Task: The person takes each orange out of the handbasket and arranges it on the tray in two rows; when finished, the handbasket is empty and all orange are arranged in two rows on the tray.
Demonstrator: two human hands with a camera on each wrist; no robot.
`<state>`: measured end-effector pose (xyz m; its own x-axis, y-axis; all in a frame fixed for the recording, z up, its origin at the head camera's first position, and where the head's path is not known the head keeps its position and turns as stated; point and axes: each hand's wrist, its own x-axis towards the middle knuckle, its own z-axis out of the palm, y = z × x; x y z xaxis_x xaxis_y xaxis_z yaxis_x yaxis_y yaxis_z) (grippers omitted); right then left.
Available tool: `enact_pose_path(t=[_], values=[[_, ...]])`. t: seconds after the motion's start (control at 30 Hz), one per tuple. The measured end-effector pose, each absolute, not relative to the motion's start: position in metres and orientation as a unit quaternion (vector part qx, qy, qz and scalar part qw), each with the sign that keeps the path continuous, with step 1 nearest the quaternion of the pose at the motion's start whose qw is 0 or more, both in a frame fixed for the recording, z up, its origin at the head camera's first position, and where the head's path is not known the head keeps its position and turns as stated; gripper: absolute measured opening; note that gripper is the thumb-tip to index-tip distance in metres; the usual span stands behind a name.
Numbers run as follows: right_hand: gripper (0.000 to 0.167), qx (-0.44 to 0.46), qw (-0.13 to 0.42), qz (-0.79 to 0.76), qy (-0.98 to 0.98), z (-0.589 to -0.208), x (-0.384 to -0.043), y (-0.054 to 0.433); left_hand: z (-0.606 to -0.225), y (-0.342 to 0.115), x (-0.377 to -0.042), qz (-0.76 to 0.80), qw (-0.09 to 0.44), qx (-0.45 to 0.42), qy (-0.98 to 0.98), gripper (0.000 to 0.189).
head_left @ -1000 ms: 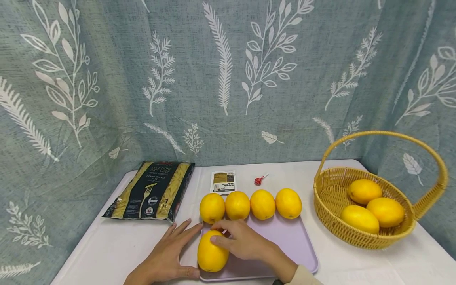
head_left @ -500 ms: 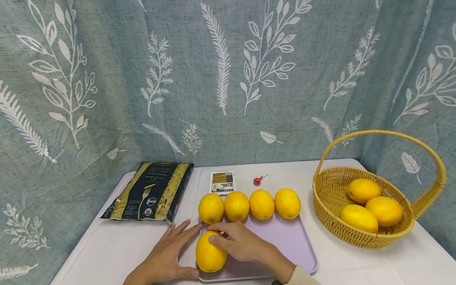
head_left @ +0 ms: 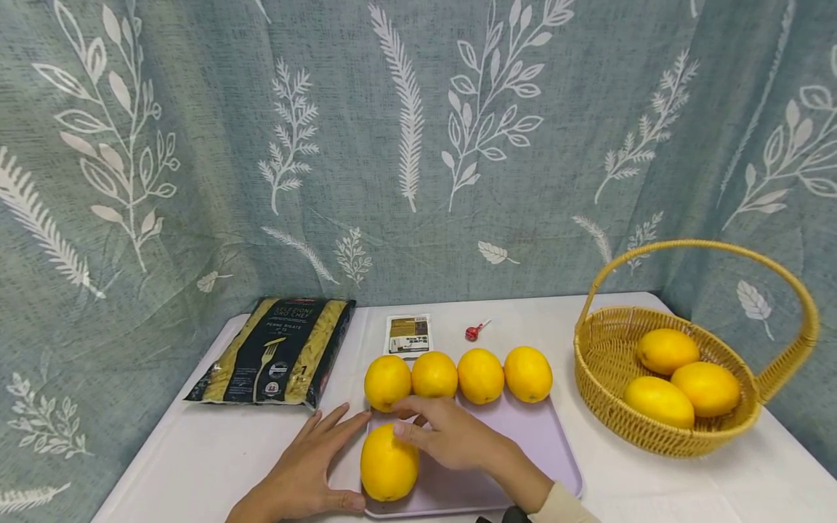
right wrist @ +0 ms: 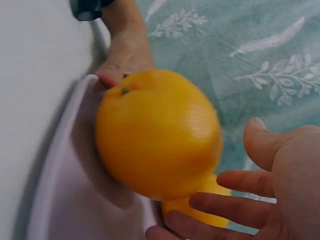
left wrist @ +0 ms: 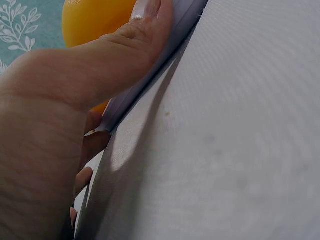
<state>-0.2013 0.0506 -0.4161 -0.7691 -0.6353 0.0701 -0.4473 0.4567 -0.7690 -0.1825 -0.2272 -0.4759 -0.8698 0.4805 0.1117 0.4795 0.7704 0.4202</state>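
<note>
A large yellow-orange orange (head_left: 389,465) sits at the near left corner of the lilac tray (head_left: 539,454). My right hand (head_left: 451,439) is just beyond and right of it, fingers loosely spread. The right wrist view shows a gap between that hand's fingers (right wrist: 220,207) and the orange (right wrist: 160,132), so nothing is held. My left hand (head_left: 304,468) lies along the tray's left side with fingers spread. In the left wrist view its thumb (left wrist: 127,45) rests against the tray rim. Several more oranges (head_left: 480,375) line the tray's far edge.
A wicker basket (head_left: 591,392) with a tall handle stands at the right, holding 3 oval yellow fruits (head_left: 667,350). Behind the tray lie a small flat packet (head_left: 408,335) and a red lollipop (head_left: 474,333). A penne pasta bag (head_left: 275,352) lies at the left. A patterned curtain (head_left: 366,145) hangs behind.
My right hand has let go of the near orange and shifted slightly away, up and to the right. The orange stays at the near left corner. My left hand keeps its place.
</note>
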Motion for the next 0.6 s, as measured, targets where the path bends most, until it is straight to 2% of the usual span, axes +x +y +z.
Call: enact_pose_path(t=[0.23,0.6], values=[[0.051,-0.304,0.106,-0.415,0.851,-0.399,-0.202,0.062,-0.475,-0.227,-0.182,0.226,0.017,0.242,0.944,0.113],[0.047,-0.269,0.061,-0.4,0.874,-0.376,-0.207,0.089,-0.474,-0.226,-0.182,0.229,0.037,0.23,0.945,0.112]])
